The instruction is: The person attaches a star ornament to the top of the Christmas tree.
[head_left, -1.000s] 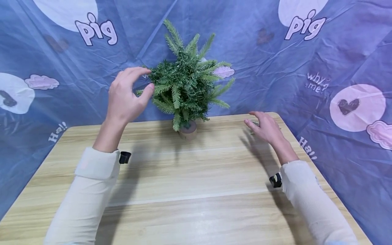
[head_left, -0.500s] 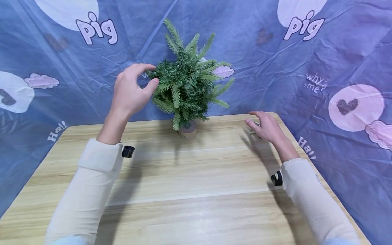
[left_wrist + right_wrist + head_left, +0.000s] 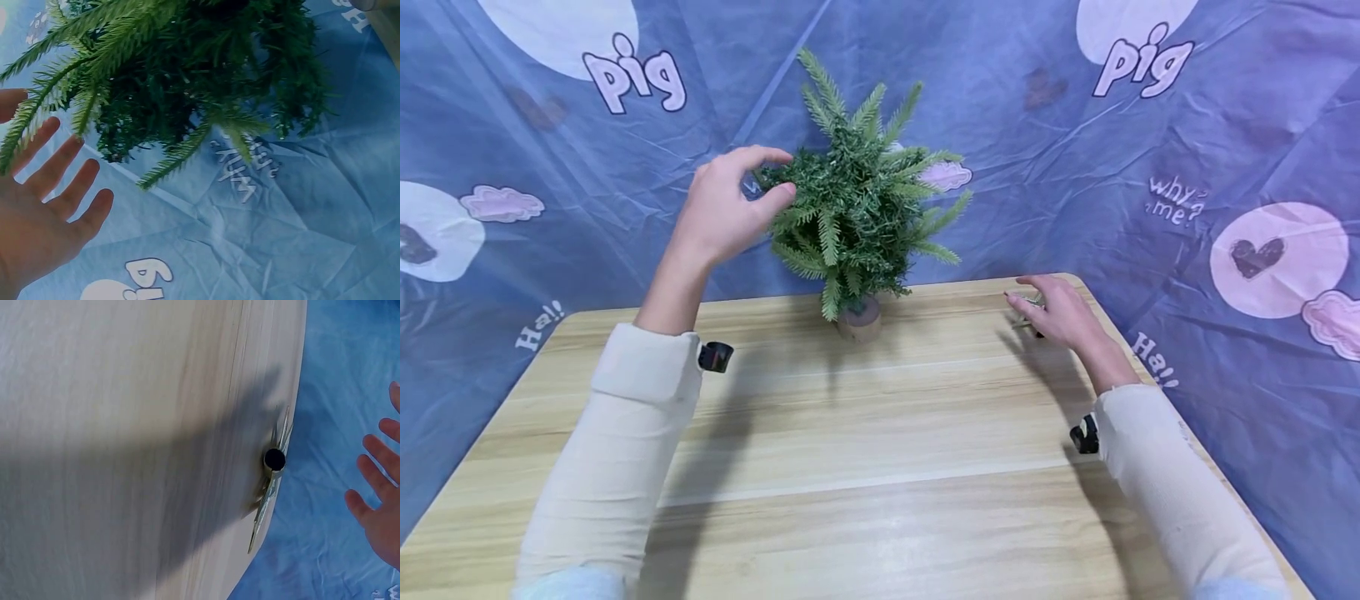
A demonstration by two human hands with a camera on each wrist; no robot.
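My left hand (image 3: 726, 208) is up at the left edge of the plant (image 3: 861, 204), thumb and forefinger closing narrow on a frond tip; in the wrist view the other fingers (image 3: 59, 169) look spread and loose, so whether the pinch has actually closed, I cannot tell. The plant stands in a small pot (image 3: 859, 319) on the worktop (image 3: 880, 467), below and right of that hand, near the far edge.

My right hand (image 3: 1056, 312) lies low over the far right corner, fingers relaxed, over a small metal tool (image 3: 272, 481) with a black knob. Touching or just above it, I cannot tell.

Risks, as I judge them: the pot looks small under a wide top, so any sideways pull on the frond could tip it, most likely toward my left hand. A hard tug could bend or tear the frond. The tool sits right at the worktop edge; a nudge from my right hand could knock it off. The backdrop (image 3: 1225, 125) is close behind and the fronds could snag on it.
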